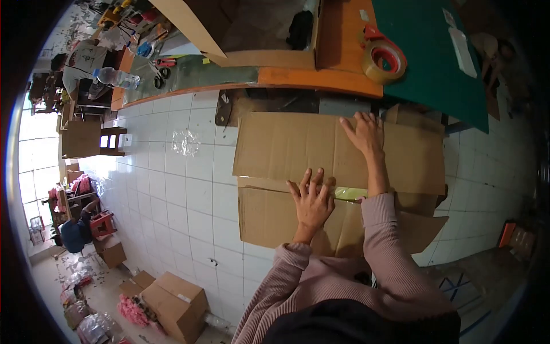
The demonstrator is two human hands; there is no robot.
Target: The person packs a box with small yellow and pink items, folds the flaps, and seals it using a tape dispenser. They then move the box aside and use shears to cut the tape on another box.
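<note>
A large cardboard box stands in front of me, its long top flaps folded inward. Between the far flap and the near flap runs a narrow gap, where something yellow-green shows. My left hand lies with fingers spread across the meeting edges of the flaps, left of that yellow-green patch. Farther away, my right hand rests flat on the far flap, close to its outer edge, fingers apart. Neither hand holds anything. The contents deeper in the box are hidden.
Behind the box is a workbench bearing a tape dispenser, an open carton, scissors and a plastic bottle. Closed cartons sit on the tiled floor at lower left. Other people are at the left.
</note>
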